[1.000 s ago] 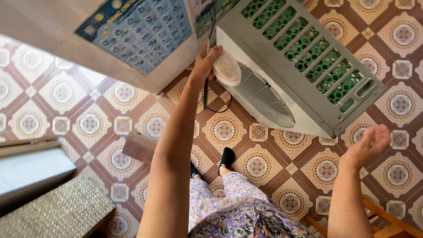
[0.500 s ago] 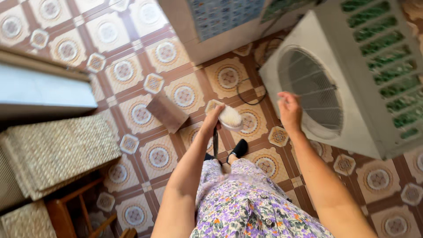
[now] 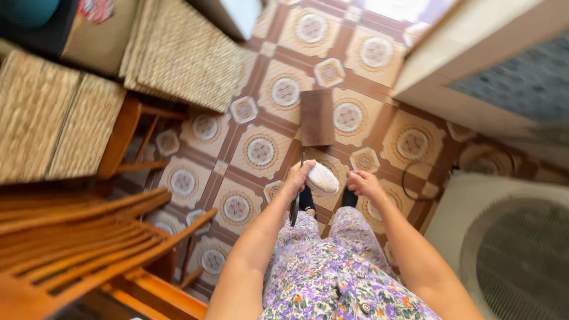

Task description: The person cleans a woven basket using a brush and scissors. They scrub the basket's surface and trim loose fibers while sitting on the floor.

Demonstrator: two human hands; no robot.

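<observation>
Head view: person is standing on a patterned tile floor [image 3: 261, 151], looking down. Left hand [image 3: 298, 176] is clenching around a white oval pad-like thing [image 3: 323, 178], likely a cleaning pad or brush head, with a dark thin handle or cord [image 3: 295, 207] hanging down from the fist. Right hand [image 3: 363, 182] is hovering just beside the pad, fingers curled loosely, grasping nothing as far as it shows. A small brown board [image 3: 317, 117] is lying on the floor ahead. Wooden chairs [image 3: 89, 237] are standing at left, a white fan unit [image 3: 504, 249] at right.

Risk, judged: the pad is being held at one end only, so it could be slipping out; the dangling dark piece could be catching on the floral dress [image 3: 332, 278] or feet.
</observation>
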